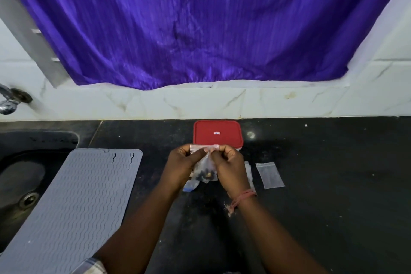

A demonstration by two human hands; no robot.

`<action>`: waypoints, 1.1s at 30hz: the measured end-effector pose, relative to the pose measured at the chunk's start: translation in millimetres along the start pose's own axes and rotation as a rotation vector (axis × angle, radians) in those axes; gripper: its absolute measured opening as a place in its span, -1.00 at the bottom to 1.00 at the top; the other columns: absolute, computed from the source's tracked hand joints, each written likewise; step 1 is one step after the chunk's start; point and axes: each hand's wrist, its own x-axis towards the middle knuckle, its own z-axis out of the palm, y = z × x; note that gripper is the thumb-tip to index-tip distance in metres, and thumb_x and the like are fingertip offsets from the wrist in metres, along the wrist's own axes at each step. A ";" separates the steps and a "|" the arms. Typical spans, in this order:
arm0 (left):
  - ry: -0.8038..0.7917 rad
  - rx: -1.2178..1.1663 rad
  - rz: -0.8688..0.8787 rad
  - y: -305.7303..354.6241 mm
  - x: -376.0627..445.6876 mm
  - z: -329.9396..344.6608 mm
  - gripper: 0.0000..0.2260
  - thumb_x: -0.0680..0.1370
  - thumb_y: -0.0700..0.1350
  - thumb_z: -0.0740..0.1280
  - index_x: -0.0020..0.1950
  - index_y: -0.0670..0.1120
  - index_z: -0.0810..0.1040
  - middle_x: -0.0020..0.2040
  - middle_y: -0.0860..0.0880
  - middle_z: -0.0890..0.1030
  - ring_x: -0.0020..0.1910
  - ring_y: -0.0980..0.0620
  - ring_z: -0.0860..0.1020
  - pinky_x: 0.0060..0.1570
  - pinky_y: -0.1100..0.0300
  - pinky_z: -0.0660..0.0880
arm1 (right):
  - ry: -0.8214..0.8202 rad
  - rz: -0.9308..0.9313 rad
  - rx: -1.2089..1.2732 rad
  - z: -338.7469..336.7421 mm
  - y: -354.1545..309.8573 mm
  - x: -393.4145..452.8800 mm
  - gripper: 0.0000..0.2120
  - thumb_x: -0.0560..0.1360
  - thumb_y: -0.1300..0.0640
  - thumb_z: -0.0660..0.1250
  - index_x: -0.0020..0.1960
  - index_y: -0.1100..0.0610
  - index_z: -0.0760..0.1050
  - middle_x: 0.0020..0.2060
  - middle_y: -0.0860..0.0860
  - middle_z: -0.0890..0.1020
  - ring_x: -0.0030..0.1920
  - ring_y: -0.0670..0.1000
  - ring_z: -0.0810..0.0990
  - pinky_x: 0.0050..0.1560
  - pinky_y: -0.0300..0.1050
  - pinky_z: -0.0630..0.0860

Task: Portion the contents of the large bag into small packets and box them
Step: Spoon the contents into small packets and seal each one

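Both hands, the left hand (181, 163) and right hand (229, 165), pinch the top of a small packet (205, 162) (dark bits inside) near the red box (216, 133) on the tabletop (333, 184).

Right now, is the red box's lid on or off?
On. The red rectangular plastic lid lies flat over the box behind both hands, covering its whole top.

A purple curtain (200, 24) is hanging over white marble-look wall tiles (222, 102). Below, a black countertop (333, 184) is stretching out, a sink (20, 176) sitting at its left.
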 end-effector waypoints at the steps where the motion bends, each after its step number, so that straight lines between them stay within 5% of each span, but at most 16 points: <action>1: -0.011 -0.015 -0.005 3.2 -1.0 3.4 -0.88 0.56 -0.16 0.45 -0.04 -0.22 0.72 -0.30 -0.09 0.70 -0.40 0.10 0.64 -0.40 0.30 0.50 | -0.003 -0.002 -0.003 -1.3 -2.2 -0.8 -0.83 0.60 0.18 0.30 -0.12 0.24 0.54 -0.38 0.08 0.50 -0.36 -0.02 0.40 -0.31 -0.02 0.39; 9: -0.100 0.064 0.044 11.1 0.7 16.2 -0.80 0.61 -0.18 0.38 -0.21 -0.14 0.64 -0.48 0.07 0.60 -0.52 0.18 0.55 -0.43 0.36 0.45 | -0.027 -0.026 -0.012 -9.8 -6.1 0.0 -0.84 0.62 0.17 0.25 -0.05 0.16 0.58 -0.23 0.27 0.59 -0.29 0.00 0.48 -0.26 -0.03 0.46; 12: -0.060 0.042 0.037 8.8 5.4 15.8 -0.84 0.57 -0.05 0.45 -0.10 -0.13 0.71 -0.24 -0.13 0.73 -0.26 -0.10 0.70 -0.24 0.06 0.60 | 0.041 -0.008 0.032 -16.2 -4.7 5.8 -0.88 0.60 0.18 0.33 -0.03 0.17 0.64 -0.19 0.13 0.69 -0.23 -0.03 0.60 -0.19 -0.11 0.56; 15: -0.051 -0.018 0.014 4.0 8.2 16.4 -0.71 0.51 0.08 0.49 -0.02 -0.15 0.71 -0.07 -0.40 0.64 -0.17 -0.26 0.63 -0.09 -0.23 0.59 | 0.088 0.008 0.079 -22.2 -5.2 9.1 -0.88 0.58 0.19 0.38 -0.07 0.21 0.65 -0.20 0.12 0.70 -0.25 -0.07 0.61 -0.21 -0.19 0.56; 19: 0.011 -0.079 -0.027 -4.8 13.1 16.4 -0.84 0.54 -0.08 0.48 -0.03 -0.18 0.72 -0.05 -0.35 0.68 -0.12 -0.25 0.66 -0.01 -0.20 0.60 | 0.141 0.013 0.096 -29.2 -3.1 12.7 -0.89 0.52 0.26 0.43 -0.17 0.25 0.65 -0.35 0.01 0.64 -0.34 -0.12 0.52 -0.26 -0.25 0.53; 27: 0.085 -0.117 -0.121 -14.1 22.3 28.8 -0.93 0.50 -0.33 0.46 -0.06 -0.32 0.69 -0.12 -0.27 0.73 -0.11 -0.17 0.70 -0.03 0.02 0.67 | 0.103 0.094 0.159 -39.3 10.0 12.8 -0.89 0.53 0.23 0.41 -0.16 0.23 0.63 -0.31 0.05 0.66 -0.27 -0.04 0.57 -0.16 -0.07 0.55; 30: 0.049 -0.180 -0.145 -17.1 23.4 36.8 -0.92 0.56 -0.29 0.41 -0.01 -0.30 0.67 -0.14 -0.21 0.72 -0.17 -0.09 0.70 -0.18 0.13 0.65 | 0.067 0.103 0.167 -42.6 15.2 9.5 -0.89 0.56 0.18 0.39 -0.07 0.22 0.65 -0.15 0.18 0.70 -0.17 0.04 0.61 -0.07 0.03 0.59; 33: -0.081 -0.223 -0.266 -26.5 22.8 46.1 -0.85 0.56 -0.13 0.45 0.09 -0.15 0.63 -0.05 -0.15 0.73 -0.10 -0.07 0.70 -0.05 0.04 0.63 | 0.134 0.102 0.186 -50.0 16.7 12.0 -0.92 0.54 0.24 0.40 -0.12 0.21 0.64 -0.29 0.08 0.65 -0.28 -0.05 0.54 -0.22 -0.13 0.52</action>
